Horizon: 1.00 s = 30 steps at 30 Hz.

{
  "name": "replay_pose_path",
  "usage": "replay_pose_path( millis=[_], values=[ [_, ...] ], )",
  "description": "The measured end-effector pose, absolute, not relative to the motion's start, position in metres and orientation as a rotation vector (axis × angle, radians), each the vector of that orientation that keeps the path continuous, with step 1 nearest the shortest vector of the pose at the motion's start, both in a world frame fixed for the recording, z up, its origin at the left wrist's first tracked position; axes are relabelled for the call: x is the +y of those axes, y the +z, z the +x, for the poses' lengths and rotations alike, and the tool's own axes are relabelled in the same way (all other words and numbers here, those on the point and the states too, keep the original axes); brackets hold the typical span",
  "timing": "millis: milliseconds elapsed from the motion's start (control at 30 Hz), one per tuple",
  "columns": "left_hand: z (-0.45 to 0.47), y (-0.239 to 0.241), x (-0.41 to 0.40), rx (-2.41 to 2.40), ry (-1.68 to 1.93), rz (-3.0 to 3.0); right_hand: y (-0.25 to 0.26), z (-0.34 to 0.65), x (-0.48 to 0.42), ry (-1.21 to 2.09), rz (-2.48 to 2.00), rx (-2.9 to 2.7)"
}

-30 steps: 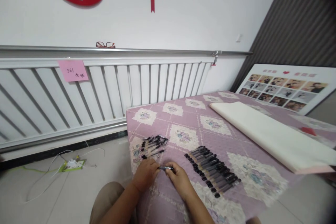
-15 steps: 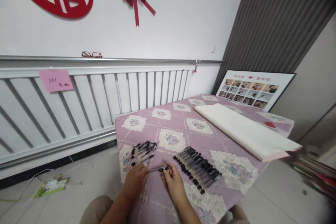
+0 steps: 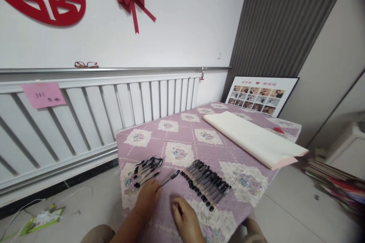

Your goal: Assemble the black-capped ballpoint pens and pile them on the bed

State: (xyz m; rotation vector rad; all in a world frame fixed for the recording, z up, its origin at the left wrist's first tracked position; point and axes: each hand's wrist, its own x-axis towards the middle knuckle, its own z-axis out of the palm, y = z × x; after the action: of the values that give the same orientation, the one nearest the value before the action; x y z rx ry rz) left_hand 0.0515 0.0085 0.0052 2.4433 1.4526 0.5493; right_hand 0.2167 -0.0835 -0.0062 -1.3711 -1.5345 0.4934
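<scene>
My left hand (image 3: 148,194) is closed on the lower end of a black capped pen (image 3: 171,177), which slants up to the right over the tablecloth. My right hand (image 3: 186,218) is apart from that pen, lower and to the right. Its fingers are curled in, and no object shows in them. Right of the hands lies a slanting row of capped pens (image 3: 209,182), side by side. Beyond my left hand is a looser pile of pens (image 3: 148,165), some of them crossing one another.
A purple flowered cloth (image 3: 162,142) covers the table. A large folded cream sheet (image 3: 251,136) lies on its right half, with a framed photo board (image 3: 258,97) behind. A white radiator (image 3: 114,108) runs along the wall. A power strip (image 3: 42,220) sits on the floor at left.
My right hand has let go of the pen and moved down, away from it. The pen in my left hand now tilts up more. The camera view has swung to the right.
</scene>
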Motion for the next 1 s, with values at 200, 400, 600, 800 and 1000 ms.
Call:
replay_pose_path(
  millis=[200,400,600,800,1000],
  values=[
    [0.119,0.029,0.028,1.371,0.427,2.496,-0.006,0.217,-0.082,0.476,-1.365,-1.522],
    [0.170,0.043,0.038,1.333,0.333,2.526,-0.012,0.219,-0.080,0.585,-1.337,-1.469],
    [0.199,0.039,0.043,1.360,0.252,2.507,-0.021,0.221,-0.077,0.666,-1.266,-1.414],
    [0.203,0.040,0.043,1.347,0.231,2.510,-0.023,0.222,-0.076,0.678,-1.273,-1.389],
    [0.197,0.050,0.037,1.336,0.297,2.531,-0.022,0.223,-0.075,0.675,-1.305,-1.417]
  ],
)
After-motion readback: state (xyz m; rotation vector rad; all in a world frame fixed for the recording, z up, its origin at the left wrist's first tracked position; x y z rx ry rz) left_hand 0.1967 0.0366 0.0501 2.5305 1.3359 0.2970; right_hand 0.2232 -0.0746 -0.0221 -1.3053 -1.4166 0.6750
